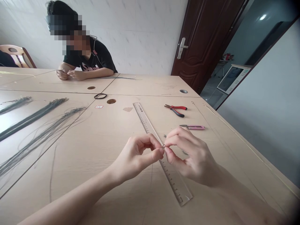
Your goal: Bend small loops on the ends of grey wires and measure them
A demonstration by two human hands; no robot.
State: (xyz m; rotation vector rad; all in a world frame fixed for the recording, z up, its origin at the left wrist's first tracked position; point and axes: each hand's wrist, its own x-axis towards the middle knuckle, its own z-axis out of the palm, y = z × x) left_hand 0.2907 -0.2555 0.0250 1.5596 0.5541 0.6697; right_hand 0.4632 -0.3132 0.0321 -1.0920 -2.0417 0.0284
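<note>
Above a clear ruler (174, 179), my two hands meet fingertip to fingertip at a small dark wire loop (163, 146). Thumb and index finger of my left hand (142, 151) pinch the loop from the left. My right hand (189, 153) pinches it from the right. A thin strand seems to hang below my left fingertips. Behind my right hand lie pink-handled snips (193, 127) and, farther back, pliers (177, 109) with red and dark handles. A small metal item under my right hand is mostly hidden.
Bundles of thin grey wire (35, 115) lie on the left of the table (105, 140). A black band (100, 96), a round hole (111, 101) and a tape roll (183, 91) are farther back. Across the table sits a person (100, 56). Long strands run along the right edge.
</note>
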